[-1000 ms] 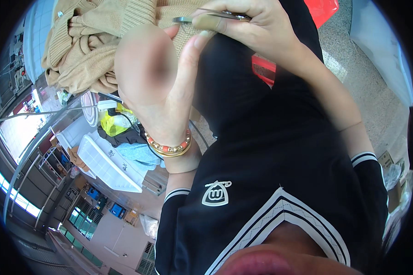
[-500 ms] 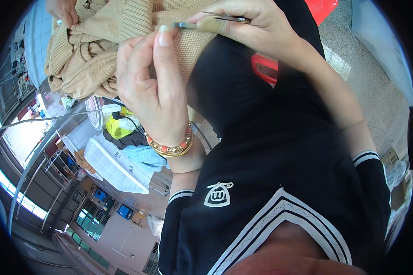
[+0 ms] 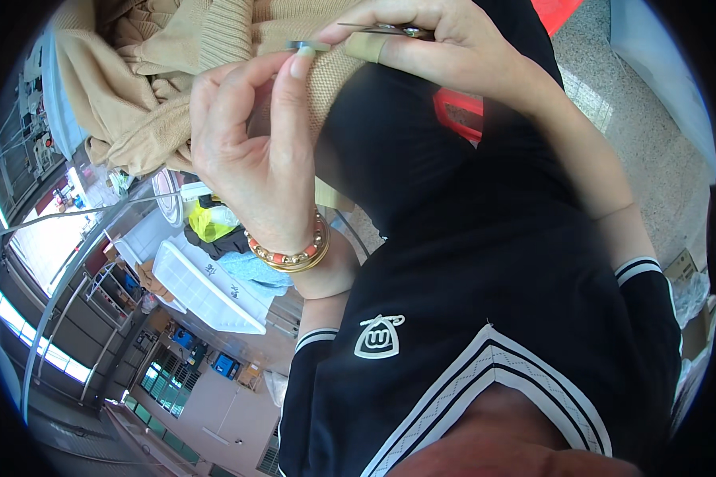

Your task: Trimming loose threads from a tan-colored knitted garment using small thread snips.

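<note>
Tan knitted fabric (image 3: pixel 163 79), bunched and ribbed in places, lies at the upper left and runs beneath my hands. My left hand (image 3: pixel 254 135) is closed in a pinch, with thumb and forefinger on a thin grey-green strip (image 3: pixel 320 46) whose kind I cannot make out. Close by on the right, my right hand (image 3: pixel 453 56) grips small metal thread snips (image 3: pixel 390 30), their narrow blades pointing left above the fabric. Tan tape (image 3: pixel 364 48) wraps one of its digits. The right hand's inner fingers are partly hidden.
A white plastic tray (image 3: pixel 203 290), blue cloth (image 3: pixel 250 270) and a yellow bag (image 3: pixel 211 222) are to the left beyond my forearm. A red plastic stool (image 3: pixel 460 115) shows beneath my black clothing. White sheeting (image 3: pixel 668 79) hangs at the right.
My left hand has shifted slightly left with the strip still pinched. The fabric has slid a little left. Another person's hand at the top left has gone from view.
</note>
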A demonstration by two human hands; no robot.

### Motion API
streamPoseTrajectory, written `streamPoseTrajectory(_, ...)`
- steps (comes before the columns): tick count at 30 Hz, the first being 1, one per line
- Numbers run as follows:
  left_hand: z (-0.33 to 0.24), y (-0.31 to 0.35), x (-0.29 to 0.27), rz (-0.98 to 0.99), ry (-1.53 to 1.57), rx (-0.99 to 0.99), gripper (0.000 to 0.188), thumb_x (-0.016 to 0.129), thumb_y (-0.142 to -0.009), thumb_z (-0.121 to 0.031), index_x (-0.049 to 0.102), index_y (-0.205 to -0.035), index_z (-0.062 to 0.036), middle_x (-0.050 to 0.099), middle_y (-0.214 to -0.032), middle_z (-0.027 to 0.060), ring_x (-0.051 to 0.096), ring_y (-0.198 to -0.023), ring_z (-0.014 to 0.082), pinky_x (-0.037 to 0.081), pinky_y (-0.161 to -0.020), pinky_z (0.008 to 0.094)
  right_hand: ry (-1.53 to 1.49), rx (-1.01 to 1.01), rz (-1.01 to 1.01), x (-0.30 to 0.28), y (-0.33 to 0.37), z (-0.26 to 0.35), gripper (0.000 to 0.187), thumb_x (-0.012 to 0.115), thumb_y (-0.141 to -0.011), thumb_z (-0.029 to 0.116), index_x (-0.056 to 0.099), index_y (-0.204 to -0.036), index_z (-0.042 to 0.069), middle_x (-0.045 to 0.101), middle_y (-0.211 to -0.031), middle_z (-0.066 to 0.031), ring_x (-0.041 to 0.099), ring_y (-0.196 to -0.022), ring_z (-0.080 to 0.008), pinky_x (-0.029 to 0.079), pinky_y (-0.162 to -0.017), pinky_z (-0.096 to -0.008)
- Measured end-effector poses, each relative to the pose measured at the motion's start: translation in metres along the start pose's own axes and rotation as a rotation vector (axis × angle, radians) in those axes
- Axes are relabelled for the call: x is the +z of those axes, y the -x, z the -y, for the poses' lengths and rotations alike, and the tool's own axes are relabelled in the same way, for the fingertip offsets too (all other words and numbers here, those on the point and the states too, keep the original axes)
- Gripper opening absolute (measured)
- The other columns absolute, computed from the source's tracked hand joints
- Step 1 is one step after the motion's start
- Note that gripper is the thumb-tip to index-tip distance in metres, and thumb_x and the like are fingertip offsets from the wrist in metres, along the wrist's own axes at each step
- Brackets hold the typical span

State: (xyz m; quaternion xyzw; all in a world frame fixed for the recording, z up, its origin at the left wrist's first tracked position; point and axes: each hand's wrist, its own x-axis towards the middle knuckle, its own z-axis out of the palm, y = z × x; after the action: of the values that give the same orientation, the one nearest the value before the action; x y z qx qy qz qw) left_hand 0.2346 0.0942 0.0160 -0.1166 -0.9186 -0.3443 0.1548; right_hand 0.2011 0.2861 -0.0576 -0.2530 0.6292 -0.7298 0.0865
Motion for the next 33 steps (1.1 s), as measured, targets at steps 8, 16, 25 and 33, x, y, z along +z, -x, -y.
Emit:
streamPoseTrajectory(8,0.013,0.004,0.004,-0.017,0.012,0.081,0.007,0.073,-0.09,-0.008,0.071,-0.091,-0.0014,0.059,-0.083,0.0046,0.055,-0.071,0.0112,0.043,-0.064,0.0233,0.008,-0.051,-0.039,0.008,0.0,-0.007,0.027,0.063,-0.089,0.0,0.068,-0.115,-0.003,0.073,-0.094,-0.0103,0.066,-0.085,-0.0109,0.051,-0.076,-0.0262)
streamPoseTrajectory(16,0.012,0.008,0.012,-0.117,0.1,-0.017,0.01,0.07,-0.094,-0.01,0.067,-0.092,0.0003,0.058,-0.086,0.003,0.051,-0.067,0.0086,0.043,-0.062,0.0225,0.123,-0.119,-0.038,0.007,-0.003,-0.005,0.021,0.065,-0.093,0.005,0.07,-0.113,-0.003,0.073,-0.094,-0.0083,0.063,-0.081,-0.0084,0.049,-0.073,-0.0238)
streamPoseTrajectory(25,0.016,0.007,0.007,-0.073,0.092,0.07,0.009,0.072,-0.091,-0.008,0.07,-0.095,-0.0003,0.061,-0.091,0.0049,0.055,-0.072,0.0093,0.045,-0.064,0.0223,0.093,-0.149,-0.076,0.01,-0.003,-0.005,0.021,0.065,-0.095,0.006,0.071,-0.113,-0.001,0.073,-0.094,-0.0065,0.061,-0.078,-0.0064,0.048,-0.07,-0.0224)
streamPoseTrajectory(33,0.011,0.005,0.005,-0.045,0.098,0.001,0.01,0.078,-0.084,-0.006,0.071,-0.09,-0.0016,0.061,-0.091,0.0048,0.059,-0.075,0.01,0.046,-0.066,0.0216,0.013,0.03,-0.083,0.013,0.0,-0.003,0.02,0.064,-0.096,0.007,0.071,-0.112,-0.001,0.073,-0.093,-0.0065,0.062,-0.08,-0.0073,0.048,-0.071,-0.023)
